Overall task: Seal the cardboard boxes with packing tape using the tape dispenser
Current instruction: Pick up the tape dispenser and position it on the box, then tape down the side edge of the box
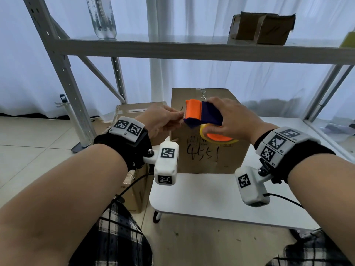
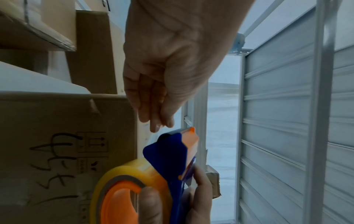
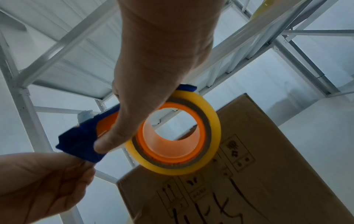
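A blue and orange tape dispenser (image 1: 201, 115) with a yellowish tape roll (image 1: 217, 140) is held in the air in front of a brown cardboard box (image 1: 209, 156) marked with black handwriting. My right hand (image 1: 228, 121) grips the dispenser (image 3: 82, 141) over its top, thumb across the roll (image 3: 191, 151). My left hand (image 1: 163, 120) pinches the clear tape end at the dispenser's cutter edge; in the left wrist view its fingertips (image 2: 159, 124) meet just above the dispenser's (image 2: 172, 151) orange tip. The box (image 2: 57, 151) stands on a low white table (image 1: 211, 198).
A second cardboard box (image 1: 134, 112) sits on the floor left of the table. A grey metal shelf rack (image 1: 172, 50) stands behind, holding a clear bottle (image 1: 101, 18) and a small open carton (image 1: 263, 29). A plaid garment covers my knees below.
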`<state>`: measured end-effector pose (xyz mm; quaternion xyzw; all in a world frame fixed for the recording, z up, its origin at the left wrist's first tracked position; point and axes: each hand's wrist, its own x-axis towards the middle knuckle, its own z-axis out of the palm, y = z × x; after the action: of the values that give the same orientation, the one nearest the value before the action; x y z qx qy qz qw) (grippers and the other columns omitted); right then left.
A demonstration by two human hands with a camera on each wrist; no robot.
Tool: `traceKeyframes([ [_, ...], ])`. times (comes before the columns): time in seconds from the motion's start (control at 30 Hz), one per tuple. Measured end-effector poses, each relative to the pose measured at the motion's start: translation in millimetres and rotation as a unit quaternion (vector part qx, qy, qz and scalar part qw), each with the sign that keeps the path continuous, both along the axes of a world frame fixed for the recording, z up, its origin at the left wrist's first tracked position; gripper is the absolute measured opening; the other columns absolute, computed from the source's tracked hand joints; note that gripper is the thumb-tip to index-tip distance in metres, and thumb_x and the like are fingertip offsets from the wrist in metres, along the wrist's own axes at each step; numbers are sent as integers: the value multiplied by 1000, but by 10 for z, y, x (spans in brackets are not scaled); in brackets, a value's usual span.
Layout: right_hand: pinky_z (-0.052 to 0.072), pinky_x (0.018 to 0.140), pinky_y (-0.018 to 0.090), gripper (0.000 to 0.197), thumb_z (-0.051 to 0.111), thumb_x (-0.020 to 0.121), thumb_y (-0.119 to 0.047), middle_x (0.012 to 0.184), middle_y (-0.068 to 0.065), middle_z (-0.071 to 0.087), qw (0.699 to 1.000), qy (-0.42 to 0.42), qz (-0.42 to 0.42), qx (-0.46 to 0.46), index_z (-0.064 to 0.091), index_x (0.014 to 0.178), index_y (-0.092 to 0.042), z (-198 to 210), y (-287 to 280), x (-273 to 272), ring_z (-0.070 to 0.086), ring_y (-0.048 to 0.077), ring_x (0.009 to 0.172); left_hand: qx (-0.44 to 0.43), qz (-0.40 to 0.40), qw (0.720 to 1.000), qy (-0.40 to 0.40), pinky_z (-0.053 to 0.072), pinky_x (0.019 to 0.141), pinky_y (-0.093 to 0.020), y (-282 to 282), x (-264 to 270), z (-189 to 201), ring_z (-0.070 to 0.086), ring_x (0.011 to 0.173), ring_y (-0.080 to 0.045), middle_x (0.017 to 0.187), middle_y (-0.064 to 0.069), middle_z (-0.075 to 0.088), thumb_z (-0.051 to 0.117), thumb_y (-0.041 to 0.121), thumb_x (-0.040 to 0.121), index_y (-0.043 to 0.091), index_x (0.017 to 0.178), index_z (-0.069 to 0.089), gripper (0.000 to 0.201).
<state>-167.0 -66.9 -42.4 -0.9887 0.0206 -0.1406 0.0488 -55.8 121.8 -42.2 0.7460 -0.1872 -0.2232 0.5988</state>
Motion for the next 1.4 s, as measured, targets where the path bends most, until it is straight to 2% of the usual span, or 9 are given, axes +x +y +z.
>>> traceKeyframes([
  [0.23,44,89,38,88,31,71,-81,118,6,54,998,17,-8,-65,12,148,-42,301,-63,-47,50,23,105,10,49,994,-96,53,61,-17,241,183,177,61,58,-8,69,-4,69,68,17,86,1,89,69,16],
  [0.33,45,85,37,83,35,77,-78,111,5,54,986,76,-63,-134,9,148,-46,254,-217,-129,52,23,101,48,105,989,-93,53,70,-23,432,349,2,60,62,-13,72,-6,67,69,13,85,-2,88,68,15],
  [0.4,44,81,34,78,39,81,-75,111,3,53,979,102,-73,-164,8,148,-48,224,-223,-108,53,22,101,74,113,987,-90,49,63,-20,406,343,-107,55,60,-13,71,-7,62,66,11,88,0,83,66,12],
  [0.53,39,77,32,69,43,86,-69,109,0,47,973,117,-77,-184,15,146,-51,237,-129,41,53,23,103,81,173,974,-119,41,58,-25,265,360,-238,47,53,-15,65,-8,59,68,22,85,8,62,62,27],
  [0.77,40,88,36,60,52,87,-60,123,-2,52,970,109,-71,-204,33,143,-46,342,8,175,50,23,114,170,188,950,-182,43,79,-32,189,419,-380,60,87,-25,87,-11,65,65,44,86,3,85,69,41],
  [0.87,39,82,33,57,54,88,-54,123,-4,54,970,104,-70,-208,38,141,-45,364,18,200,50,20,114,152,195,955,-165,48,88,-38,136,426,-428,61,89,-27,87,-11,67,64,41,87,11,69,60,35],
  [0.97,37,79,32,56,55,88,-53,127,-4,54,969,102,-68,-215,39,141,-43,405,18,205,50,20,115,124,210,957,-153,47,83,-32,93,428,-425,59,84,-23,76,-3,60,64,36,87,17,65,55,31],
  [1.1,34,77,31,55,57,87,-53,123,-3,57,965,89,-64,-237,42,139,-44,488,0,219,53,23,109,96,220,956,-170,41,78,-28,65,457,-413,54,85,-19,86,-4,60,65,36,87,12,84,60,25],
  [1.4,34,85,36,58,53,86,-61,120,-1,55,951,124,-56,-278,40,140,-44,484,21,293,50,25,111,91,211,960,-159,42,77,-31,19,486,-558,53,84,-18,86,-6,60,65,39,87,13,81,58,27],
])
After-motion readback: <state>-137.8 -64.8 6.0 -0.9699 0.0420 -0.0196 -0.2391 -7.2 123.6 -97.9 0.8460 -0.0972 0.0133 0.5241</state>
